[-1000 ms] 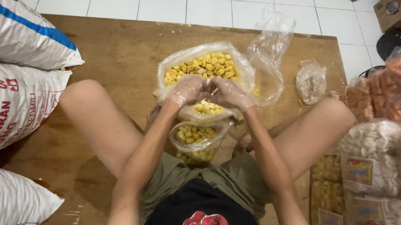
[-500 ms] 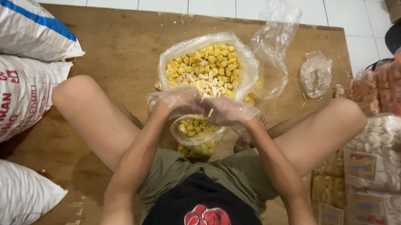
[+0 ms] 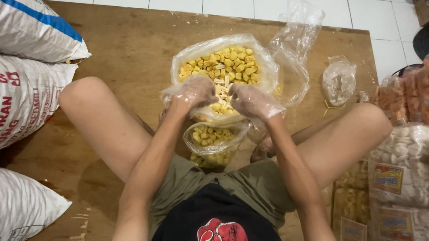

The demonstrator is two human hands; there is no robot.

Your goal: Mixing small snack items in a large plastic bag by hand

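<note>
The person sits cross-legged on a wooden board, both hands in thin plastic gloves. The left hand and right hand meet at the near rim of the large clear bag of yellow snack cubes, each grip cupped and pressed around a scoop of cubes, fingers curled rather than spread. Directly at 6 o'clock from them, between the knees, the small clear bag stands open and part-filled, close enough that cubes drop straight in. White sacks lie at 9 o'clock, packed snack bags at 3 o'clock. Half a second ago the hands were lower, over the small bag's mouth; now they are back up at the big bag.
</note>
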